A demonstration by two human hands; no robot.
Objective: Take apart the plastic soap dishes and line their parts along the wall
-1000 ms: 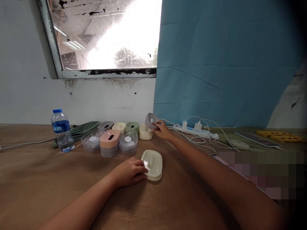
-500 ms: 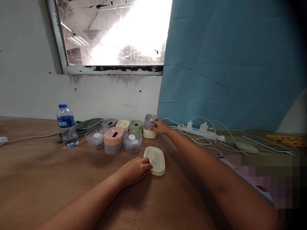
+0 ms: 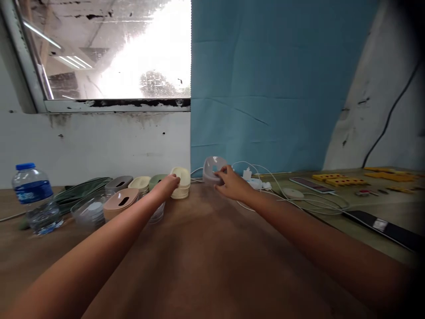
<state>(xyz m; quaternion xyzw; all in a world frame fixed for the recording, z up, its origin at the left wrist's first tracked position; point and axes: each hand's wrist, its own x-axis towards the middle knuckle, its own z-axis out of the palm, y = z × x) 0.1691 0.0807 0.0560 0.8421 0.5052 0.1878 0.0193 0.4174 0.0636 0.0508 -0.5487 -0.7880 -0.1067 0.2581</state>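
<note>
At the back of the table, my left hand is closed on the near-left edge of a cream lid that sits on top of a stack of cream lids. To its right, my right hand pinches the rim of a translucent grey container, which is tilted with its inside facing me and a pale label showing in it. My left forearm partly covers clear plastic containers and a green container.
Further left stand a peach container, a grey one, a clear one, a cream one, a green pouch and a water bottle. Cables, a power strip, phones and yellow blocks lie right.
My left hand has carried the cream lid from the front of the table to the stack. My right hand has lifted the grey container off that stack, rightward. The view has turned right.
</note>
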